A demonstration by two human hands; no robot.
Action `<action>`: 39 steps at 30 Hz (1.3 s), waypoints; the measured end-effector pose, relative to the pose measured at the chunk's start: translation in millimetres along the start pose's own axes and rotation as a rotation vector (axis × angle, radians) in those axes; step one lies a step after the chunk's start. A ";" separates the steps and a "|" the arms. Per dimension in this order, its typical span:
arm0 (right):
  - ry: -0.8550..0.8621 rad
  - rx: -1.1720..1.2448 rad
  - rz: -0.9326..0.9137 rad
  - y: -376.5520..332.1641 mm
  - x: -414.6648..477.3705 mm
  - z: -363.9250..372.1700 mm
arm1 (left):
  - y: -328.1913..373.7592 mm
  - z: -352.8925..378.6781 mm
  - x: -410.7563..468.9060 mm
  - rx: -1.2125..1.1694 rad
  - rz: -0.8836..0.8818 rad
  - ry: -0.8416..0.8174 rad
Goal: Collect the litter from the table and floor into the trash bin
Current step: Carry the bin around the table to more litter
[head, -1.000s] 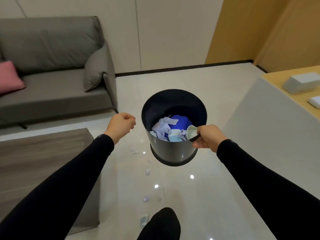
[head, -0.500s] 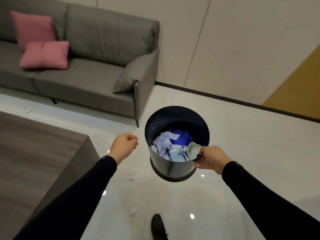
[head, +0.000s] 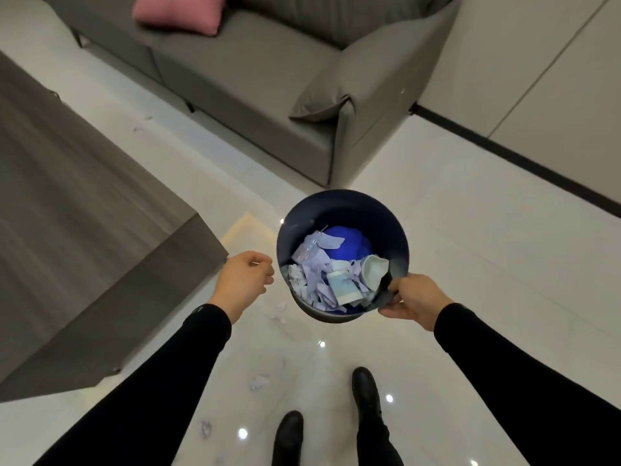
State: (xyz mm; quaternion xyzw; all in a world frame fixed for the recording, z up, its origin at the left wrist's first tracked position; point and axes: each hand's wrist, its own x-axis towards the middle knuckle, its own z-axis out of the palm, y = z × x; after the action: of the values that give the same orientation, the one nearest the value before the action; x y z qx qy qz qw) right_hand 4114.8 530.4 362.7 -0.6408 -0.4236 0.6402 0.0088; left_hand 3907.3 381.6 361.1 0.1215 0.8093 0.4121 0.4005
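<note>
A dark round trash bin (head: 353, 210) hangs above the white floor, held at its near right rim by my right hand (head: 415, 299). Inside lie crumpled paper scraps (head: 317, 277), a blue item and a pale cup. My left hand (head: 245, 280) floats just left of the bin with its fingers curled loosely and nothing visible in it. Small paper scraps lie on the floor below: one pair (head: 280, 312) under the bin's left side, another scrap (head: 258, 381) nearer my feet, and one (head: 205, 428) further back.
A low dark wood table (head: 84, 250) fills the left. A grey sofa (head: 268, 79) with a pink cushion (head: 178, 10) stands ahead. Tiny scraps (head: 139, 124) lie between table and sofa. My black shoes (head: 366, 391) stand on the glossy floor.
My view has swung left and tilted down, bringing the sofa and table closer. The bin stays in my right hand, and my left hand has loosened slightly beside it.
</note>
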 end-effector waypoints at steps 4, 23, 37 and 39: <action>-0.036 -0.108 -0.023 14.4 116.1 4.6 | -46.9 58.5 64.6 -0.019 -0.064 0.073; -0.134 -0.317 0.074 150.0 433.5 13.0 | -264.6 206.8 248.0 0.018 -0.322 0.125; 0.193 -0.357 -0.534 165.7 346.1 89.8 | -284.6 176.3 196.7 -0.101 -0.404 0.160; -0.097 -0.468 -0.514 180.3 319.0 124.9 | -296.5 158.5 175.4 -0.111 -0.429 0.184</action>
State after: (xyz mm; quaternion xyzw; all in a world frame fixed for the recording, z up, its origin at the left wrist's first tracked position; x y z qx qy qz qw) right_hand 4050.2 525.3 -19.1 -0.4667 -0.7064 0.5321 0.0024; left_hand 3951.5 377.2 -15.5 -0.1136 0.8259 0.3706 0.4094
